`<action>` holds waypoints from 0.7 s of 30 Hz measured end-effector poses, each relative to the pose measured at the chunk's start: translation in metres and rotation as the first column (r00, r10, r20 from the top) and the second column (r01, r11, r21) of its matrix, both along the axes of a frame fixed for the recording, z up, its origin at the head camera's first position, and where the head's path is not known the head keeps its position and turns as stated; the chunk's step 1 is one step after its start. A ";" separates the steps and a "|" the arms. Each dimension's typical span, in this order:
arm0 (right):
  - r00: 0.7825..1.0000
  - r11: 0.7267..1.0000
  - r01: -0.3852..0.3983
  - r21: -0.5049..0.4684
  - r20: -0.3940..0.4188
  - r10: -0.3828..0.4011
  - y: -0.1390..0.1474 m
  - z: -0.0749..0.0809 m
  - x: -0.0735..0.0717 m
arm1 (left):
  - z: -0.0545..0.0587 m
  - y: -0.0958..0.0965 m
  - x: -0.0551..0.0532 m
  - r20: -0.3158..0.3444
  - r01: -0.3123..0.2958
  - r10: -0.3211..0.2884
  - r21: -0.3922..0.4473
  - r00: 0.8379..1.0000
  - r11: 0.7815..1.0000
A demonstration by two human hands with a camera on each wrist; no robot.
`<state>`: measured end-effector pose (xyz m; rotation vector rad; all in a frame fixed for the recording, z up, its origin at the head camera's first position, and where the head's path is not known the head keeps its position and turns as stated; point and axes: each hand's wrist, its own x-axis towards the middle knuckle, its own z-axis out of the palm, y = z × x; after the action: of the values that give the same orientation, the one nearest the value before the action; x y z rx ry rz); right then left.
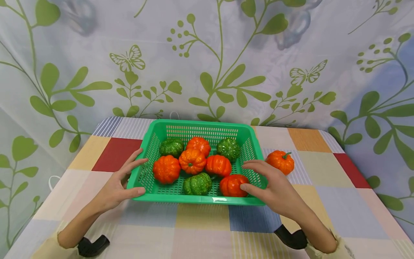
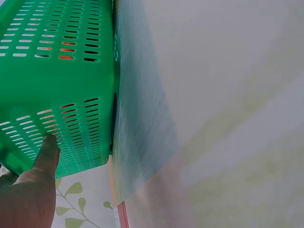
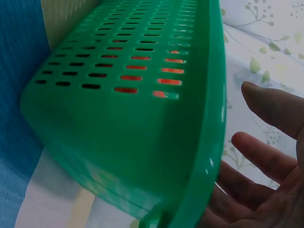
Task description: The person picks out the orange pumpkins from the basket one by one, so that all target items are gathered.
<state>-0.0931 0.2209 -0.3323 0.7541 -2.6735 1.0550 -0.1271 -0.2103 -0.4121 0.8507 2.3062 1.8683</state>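
Note:
A green plastic basket (image 1: pixel 197 199) with slotted walls holds several small pumpkins, some orange like the pumpkin (image 1: pixel 192 161) in its middle, others green like the pumpkin (image 1: pixel 197 184) near its front wall. My left hand (image 1: pixel 117 187) is at the basket's left side, fingers fairly straight over the rim and thumb by the front corner. In the left wrist view, one finger (image 2: pixel 46 156) touches the outer wall. Over the right rim, my right hand (image 1: pixel 276 187) is spread with nothing in it; its thumb overlaps a red-orange pumpkin (image 1: pixel 233 185) from the head camera's viewpoint.
One more orange pumpkin (image 1: pixel 280 162) with a green stem lies on the table to the right of the basket. A patchwork-patterned cloth (image 1: pixel 203 233) covers the table. Behind it hangs a curtain (image 1: pixel 155 72) printed with leaves and butterflies.

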 end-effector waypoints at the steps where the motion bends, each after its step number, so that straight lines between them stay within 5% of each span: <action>1: 1.000 1.000 -0.012 0.000 0.020 0.012 -0.002 -0.001 -0.001 | 0.000 0.000 0.000 0.001 -0.001 0.001 -0.001 1.000 1.000; 12: 0.976 0.994 -0.074 0.085 0.209 0.055 -0.020 -0.009 -0.014 | 0.000 0.000 0.000 0.001 0.008 -0.008 0.008 1.000 1.000; 21: 0.969 0.969 -0.115 0.217 0.240 0.061 -0.026 -0.007 -0.021 | 0.000 0.000 0.000 0.000 0.014 -0.014 0.023 1.000 1.000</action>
<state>-0.1140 0.1951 -0.3389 0.8462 -3.0270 0.9126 -0.1271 -0.2100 -0.4118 0.8665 2.2765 1.8930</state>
